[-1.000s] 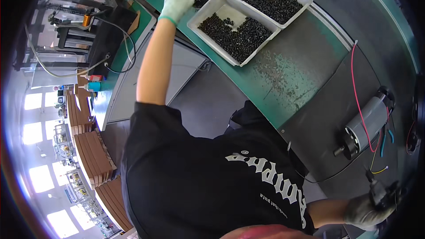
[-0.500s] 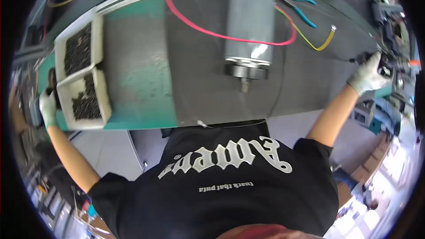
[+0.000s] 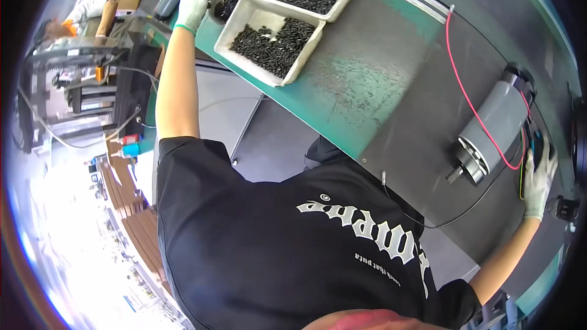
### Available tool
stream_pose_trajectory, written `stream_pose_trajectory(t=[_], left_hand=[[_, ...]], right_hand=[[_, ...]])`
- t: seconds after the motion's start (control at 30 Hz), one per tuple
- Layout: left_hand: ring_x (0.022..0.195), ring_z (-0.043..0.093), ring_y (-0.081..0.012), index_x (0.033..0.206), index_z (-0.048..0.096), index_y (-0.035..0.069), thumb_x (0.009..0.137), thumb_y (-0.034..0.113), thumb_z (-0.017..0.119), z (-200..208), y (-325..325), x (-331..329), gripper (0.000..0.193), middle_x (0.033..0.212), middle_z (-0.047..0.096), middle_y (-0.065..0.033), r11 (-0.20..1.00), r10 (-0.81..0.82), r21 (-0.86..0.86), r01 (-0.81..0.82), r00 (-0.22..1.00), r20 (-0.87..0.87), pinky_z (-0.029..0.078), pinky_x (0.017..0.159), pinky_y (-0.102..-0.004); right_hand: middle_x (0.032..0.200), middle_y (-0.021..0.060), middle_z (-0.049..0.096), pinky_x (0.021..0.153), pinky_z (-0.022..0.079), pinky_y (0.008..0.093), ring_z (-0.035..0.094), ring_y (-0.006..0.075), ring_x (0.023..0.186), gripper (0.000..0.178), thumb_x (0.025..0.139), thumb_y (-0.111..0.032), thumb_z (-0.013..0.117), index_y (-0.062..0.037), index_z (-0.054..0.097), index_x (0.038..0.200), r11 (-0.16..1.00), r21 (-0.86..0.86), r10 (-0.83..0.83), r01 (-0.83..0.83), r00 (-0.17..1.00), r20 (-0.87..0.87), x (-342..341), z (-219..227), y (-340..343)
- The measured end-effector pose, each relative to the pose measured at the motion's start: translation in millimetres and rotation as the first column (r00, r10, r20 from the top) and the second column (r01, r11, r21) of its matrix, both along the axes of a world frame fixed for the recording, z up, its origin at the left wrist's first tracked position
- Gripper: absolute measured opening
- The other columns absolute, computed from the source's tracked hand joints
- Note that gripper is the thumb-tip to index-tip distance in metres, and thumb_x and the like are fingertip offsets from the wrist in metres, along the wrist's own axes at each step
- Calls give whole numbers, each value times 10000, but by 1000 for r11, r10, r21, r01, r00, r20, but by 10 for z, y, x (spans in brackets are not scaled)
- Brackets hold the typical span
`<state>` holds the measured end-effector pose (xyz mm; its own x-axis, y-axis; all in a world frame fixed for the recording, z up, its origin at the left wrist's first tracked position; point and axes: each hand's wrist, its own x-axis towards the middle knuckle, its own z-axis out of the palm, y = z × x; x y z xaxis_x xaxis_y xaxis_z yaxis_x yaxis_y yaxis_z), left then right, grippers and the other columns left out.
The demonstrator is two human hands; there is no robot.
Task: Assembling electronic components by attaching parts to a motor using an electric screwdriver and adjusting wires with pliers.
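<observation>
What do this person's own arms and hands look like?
The left hand and right hand wear whitish gloves; the left one has a green band at the wrist. Both forearms are bare below short, plain black sleeves.

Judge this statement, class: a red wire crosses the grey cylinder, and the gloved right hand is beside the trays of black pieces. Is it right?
Not quite: the head view shows the gloved right hand near the grey cylinder, well away from the trays of black pieces. The red wire does cross the cylinder.
</observation>
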<state>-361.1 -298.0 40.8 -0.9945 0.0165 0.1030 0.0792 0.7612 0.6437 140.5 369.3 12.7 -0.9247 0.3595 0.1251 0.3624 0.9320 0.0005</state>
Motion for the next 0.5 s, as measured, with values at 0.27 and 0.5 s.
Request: stream_pose_trajectory(t=[0.27, 0.5], left_hand=[[652, 572, -79, 1055, 649, 24, 887, 199, 631, 91, -76, 332, 243, 902, 693, -31, 977, 74, 201, -72, 997, -2, 424, 560, -213], [662, 541, -92, 1025, 597, -8, 918, 110, 571, 446, 1577, 1656, 161, 817, 596, -35, 371, -510, 917, 149, 857, 67, 454, 615, -206]], right_hand=[[1280, 233, 465, 1026, 360, 410, 456, 395, 1205, 490, 992, -338, 438, -4, 404, 1350, 998, -56, -35, 29, 993, -111, -2, -163, 188], [1239, 92, 571, 948, 421, 307, 536, 164, 1123, 527, 916, -165, 597, -2, 416, 1383, 658, -752, -485, -47, 738, -470, 83, 421, -834]])
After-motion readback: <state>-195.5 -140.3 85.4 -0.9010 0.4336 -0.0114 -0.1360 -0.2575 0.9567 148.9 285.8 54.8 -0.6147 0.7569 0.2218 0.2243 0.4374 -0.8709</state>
